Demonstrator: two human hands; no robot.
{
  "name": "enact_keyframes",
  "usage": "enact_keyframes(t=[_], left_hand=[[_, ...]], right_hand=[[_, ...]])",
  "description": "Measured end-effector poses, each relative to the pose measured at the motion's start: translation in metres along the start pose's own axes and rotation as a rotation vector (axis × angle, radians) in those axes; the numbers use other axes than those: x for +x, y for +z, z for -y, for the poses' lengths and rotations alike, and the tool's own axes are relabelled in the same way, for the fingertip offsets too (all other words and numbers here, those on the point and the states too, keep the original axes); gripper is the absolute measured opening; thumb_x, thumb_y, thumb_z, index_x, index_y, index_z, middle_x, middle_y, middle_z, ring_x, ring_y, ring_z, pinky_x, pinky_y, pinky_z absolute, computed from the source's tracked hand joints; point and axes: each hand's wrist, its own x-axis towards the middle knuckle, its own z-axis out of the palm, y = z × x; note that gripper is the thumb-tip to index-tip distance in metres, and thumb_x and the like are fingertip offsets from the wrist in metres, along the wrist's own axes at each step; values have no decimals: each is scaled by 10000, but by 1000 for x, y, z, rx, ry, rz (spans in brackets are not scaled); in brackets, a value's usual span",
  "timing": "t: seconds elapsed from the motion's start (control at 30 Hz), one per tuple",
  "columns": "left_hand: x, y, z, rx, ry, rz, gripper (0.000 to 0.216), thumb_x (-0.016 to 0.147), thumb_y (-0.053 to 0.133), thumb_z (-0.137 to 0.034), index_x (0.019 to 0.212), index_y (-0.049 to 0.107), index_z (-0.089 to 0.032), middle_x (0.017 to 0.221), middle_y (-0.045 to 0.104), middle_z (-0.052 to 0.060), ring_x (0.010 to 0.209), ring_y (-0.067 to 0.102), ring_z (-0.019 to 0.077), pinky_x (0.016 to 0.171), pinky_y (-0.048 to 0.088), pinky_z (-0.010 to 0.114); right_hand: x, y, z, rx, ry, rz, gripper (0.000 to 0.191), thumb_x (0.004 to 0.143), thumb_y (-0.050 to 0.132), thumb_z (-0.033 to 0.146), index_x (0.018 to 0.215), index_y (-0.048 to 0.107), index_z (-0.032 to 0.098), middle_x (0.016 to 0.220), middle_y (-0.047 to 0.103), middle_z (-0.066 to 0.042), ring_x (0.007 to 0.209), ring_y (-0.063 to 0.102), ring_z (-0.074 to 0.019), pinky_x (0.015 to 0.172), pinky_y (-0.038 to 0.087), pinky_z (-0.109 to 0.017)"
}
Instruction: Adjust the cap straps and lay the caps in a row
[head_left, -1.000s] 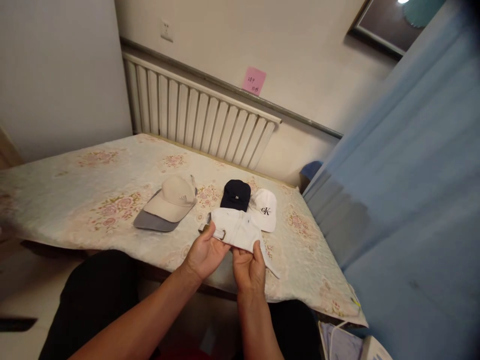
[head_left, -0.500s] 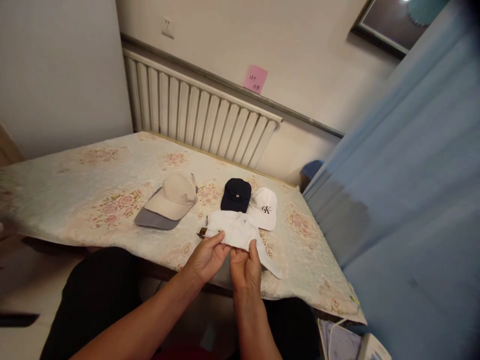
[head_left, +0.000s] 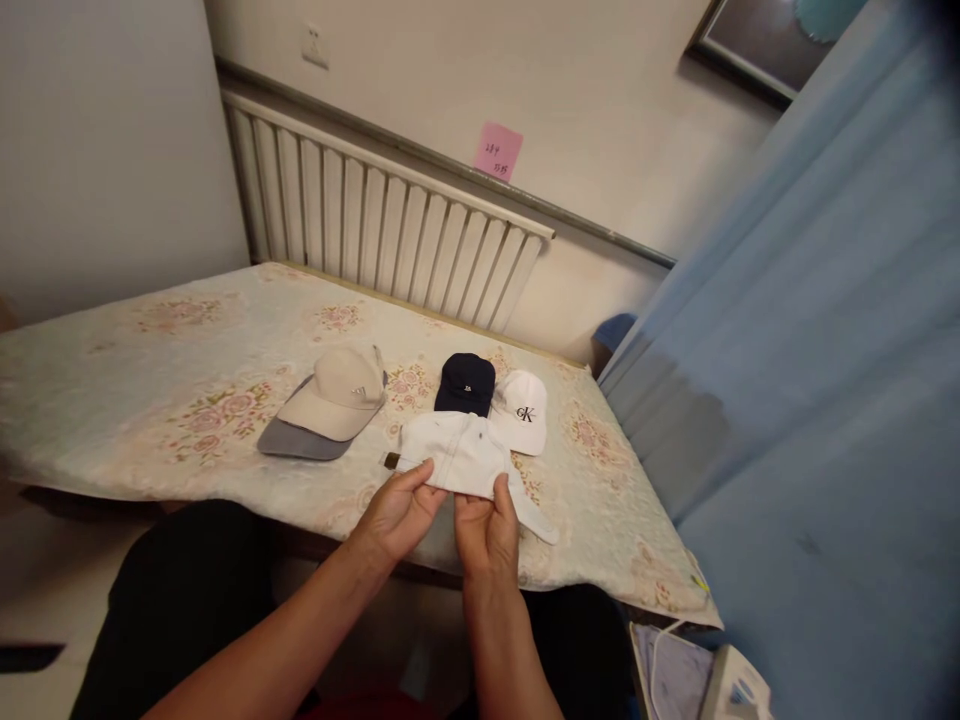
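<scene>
Both my hands hold a plain white cap (head_left: 461,457) at the near edge of the table (head_left: 150,400), its crown flattened. My left hand (head_left: 396,513) pinches the cap's near-left rim beside a small strap buckle (head_left: 391,461). My right hand (head_left: 487,533) grips the rim's near-right part, where the brim (head_left: 534,518) hangs down. Behind it a navy cap (head_left: 466,383) and a white cap with a black logo (head_left: 521,412) lie side by side. Farther left a beige cap (head_left: 336,394) rests on a grey cap (head_left: 289,444).
The table wears a pale floral cloth. A white radiator (head_left: 390,220) lines the wall behind, with a pink note (head_left: 498,152) above it. A blue curtain (head_left: 810,400) fills the right side. An iron (head_left: 739,690) sits at the lower right. My dark-trousered knees are under the table's edge.
My hands have eased the white cap slightly forward and flatter onto the table. The view has shifted a little to the right.
</scene>
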Motion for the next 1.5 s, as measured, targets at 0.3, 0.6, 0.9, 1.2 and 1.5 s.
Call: enact_keyframes(t=[0.3,0.6,0.9,1.2,1.5], left_hand=[[4,-1,3,2,2,-1,428,868,481,-18,1284,535,-106,1030,731,101,1029,665,211,1000,481,356],[2,6,20,-56,-63,27,444,882,484,-63,1324,495,-100,1085,710,127,1074,642,223,1050,432,376],[8,2,13,-62,-103,-16,408,904,464,-101,1311,498,-91,1130,695,131,1092,635,227,1028,458,362],[8,5,10,-75,-80,14,444,893,462,-73,1337,470,-84,1172,674,151,1107,626,237,1030,460,375],[-1,6,20,28,-124,-38,358,871,516,-88,1225,563,-69,1028,724,138,987,680,241,985,488,382]], right_hand=[[-1,1,-6,-23,-3,61,455,832,611,208,1279,526,213,1253,639,-61,1164,589,-193,1098,357,-433],[-4,7,-17,-106,-55,27,501,824,598,235,1310,495,176,1256,632,-86,1139,602,-207,1084,378,-441],[0,9,-15,-92,-2,20,475,881,513,338,1320,483,157,1282,614,-101,1169,581,-216,1083,377,-452],[-2,9,-9,-49,16,29,448,897,474,395,1274,535,163,1230,649,-92,1175,578,-196,1113,335,-428],[-15,19,-25,-165,-85,-102,527,798,629,228,1305,504,160,1159,685,-82,1088,633,-215,1044,427,-439]])
